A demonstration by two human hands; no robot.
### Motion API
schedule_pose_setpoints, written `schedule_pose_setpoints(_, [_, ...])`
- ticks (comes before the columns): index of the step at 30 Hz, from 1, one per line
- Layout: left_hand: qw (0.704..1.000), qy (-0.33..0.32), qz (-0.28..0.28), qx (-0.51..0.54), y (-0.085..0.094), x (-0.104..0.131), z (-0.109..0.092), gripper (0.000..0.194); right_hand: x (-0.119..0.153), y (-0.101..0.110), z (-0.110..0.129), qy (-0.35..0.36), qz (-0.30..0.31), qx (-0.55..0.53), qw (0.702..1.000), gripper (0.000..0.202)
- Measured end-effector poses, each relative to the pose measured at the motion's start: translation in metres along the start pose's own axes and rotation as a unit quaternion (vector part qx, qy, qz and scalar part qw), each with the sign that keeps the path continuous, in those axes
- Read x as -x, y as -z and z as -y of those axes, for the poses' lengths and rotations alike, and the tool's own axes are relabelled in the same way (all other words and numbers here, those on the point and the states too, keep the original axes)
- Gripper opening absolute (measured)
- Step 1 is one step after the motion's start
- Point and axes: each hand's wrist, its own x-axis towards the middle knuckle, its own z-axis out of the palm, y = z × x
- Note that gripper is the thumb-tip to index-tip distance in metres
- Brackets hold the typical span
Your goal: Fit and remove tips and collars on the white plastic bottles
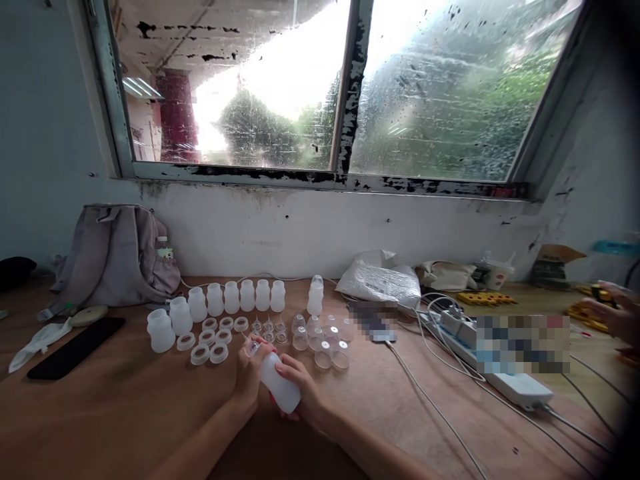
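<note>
My right hand (306,395) is wrapped round a frosted white baby bottle (281,385), tilted with its top toward the upper left. At that top end, my left hand (247,373) is closed on a clear bottle teat (255,347); whether the teat touches the bottle is hidden by the fingers. Just beyond my hands stand several clear teats (269,328). White collar rings (219,353) lie to their left, and clear domed caps (323,355) stand to the right. A curved row of open bottles (231,297) is behind, and one capped bottle (315,295) stands apart.
A grey backpack (110,257) leans at the back left, near a black slab-like object (76,348). A silvery bag (383,281), a phone (383,335) with a cable and a white power strip (520,388) occupy the right. Another person's hand (613,310) shows at the far right.
</note>
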Motion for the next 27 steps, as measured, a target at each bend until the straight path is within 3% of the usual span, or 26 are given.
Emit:
schedule_pose_setpoints(11, [0.998,-0.064,0.0,-0.014,0.0,0.005,0.003,0.011,-0.001,0.002,-0.009,-0.12,0.017,-0.098,0.988,0.047])
schedule_pose_setpoints(14, [0.997,-0.08,0.017,-0.011,0.003,0.003,-0.001,0.01,0.001,0.001,-0.006,-0.086,0.036,-0.064,0.994,0.045])
schedule_pose_setpoints(17, [0.993,-0.096,0.07,-0.017,0.003,0.004,-0.008,0.01,0.006,0.0,-0.001,0.026,-0.02,0.061,0.998,0.035])
schedule_pose_setpoints(19, [0.99,-0.096,0.098,-0.026,-0.001,0.007,-0.009,0.017,0.011,0.001,0.002,0.109,-0.1,0.179,0.973,0.027])
schedule_pose_setpoints(22, [0.989,-0.056,0.131,-0.028,-0.009,0.013,-0.002,0.029,0.013,0.006,0.005,0.188,-0.191,0.315,0.911,0.022])
schedule_pose_setpoints(25, [0.99,-0.027,0.134,-0.024,-0.014,0.015,0.009,0.026,0.008,0.014,0.012,0.237,-0.175,0.406,0.865,0.022])
schedule_pose_setpoints(27, [0.992,-0.037,0.117,-0.031,-0.013,0.013,0.011,0.026,0.004,0.024,0.019,0.268,-0.172,0.478,0.819,0.02])
